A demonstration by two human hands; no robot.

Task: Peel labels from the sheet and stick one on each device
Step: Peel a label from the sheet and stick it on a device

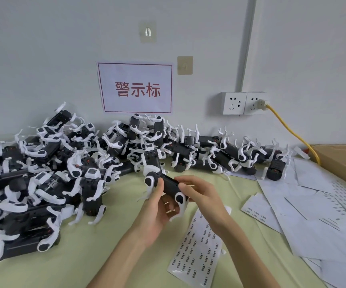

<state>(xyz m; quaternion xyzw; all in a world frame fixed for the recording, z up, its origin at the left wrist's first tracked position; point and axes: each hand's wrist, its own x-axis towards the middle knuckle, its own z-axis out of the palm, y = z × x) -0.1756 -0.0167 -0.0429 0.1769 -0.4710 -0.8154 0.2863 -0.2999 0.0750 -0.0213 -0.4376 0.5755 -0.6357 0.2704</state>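
Head view: device [169, 187] between both hands' fingers [185, 186].

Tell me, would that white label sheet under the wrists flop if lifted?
Probably. The white label sheet looks thin and already curls at one edge on the green table cover, so it would likely droop from one corner. It seems light; a push would probably slide it.

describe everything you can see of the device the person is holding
The held device is a small black oblong body, plastic by its look, with white leg-like parts jointed at its ends, each joint bearing a black oval patch. It is held above the pale green table, tilted with its far end up to the left. The left hand grips it from below, thumb across the body; the right hand pinches its right end. White legs dangle beneath it. No label on it can be made out.
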